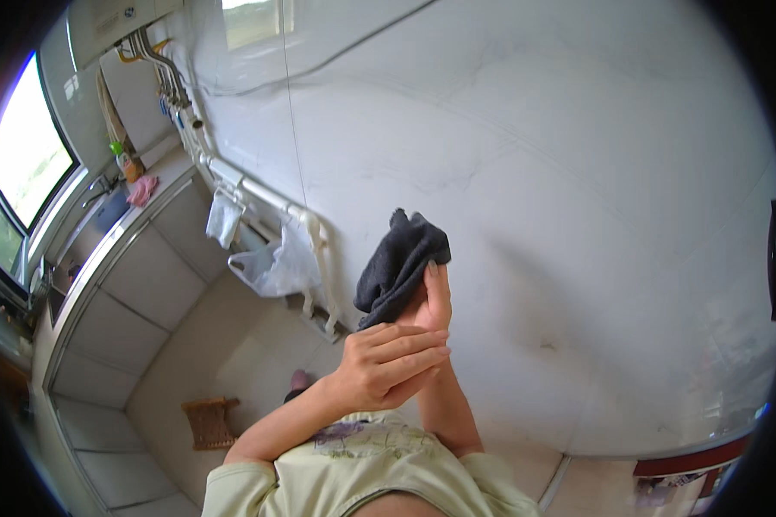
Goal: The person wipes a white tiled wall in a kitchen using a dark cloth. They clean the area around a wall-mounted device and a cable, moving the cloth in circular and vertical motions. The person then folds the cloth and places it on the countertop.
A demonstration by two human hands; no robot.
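Note:
A dark grey knitted cloth (401,265) is bunched over the fingers of my right hand (430,307), which is raised in front of me. The thumb of that hand presses on the cloth's right edge, while its other fingers are hidden by the fabric. My left hand (388,362) lies across my right wrist just below the cloth, its fingers bent around the wrist. My left palm is turned away from view.
A pale tiled wall (556,194) rises before me. White pipes (258,190) with a hanging plastic bag (284,265) stand at the left, near a counter (113,242) with a sink (111,212) and pink cloth (143,191). A small wooden stool (211,423) is on the floor.

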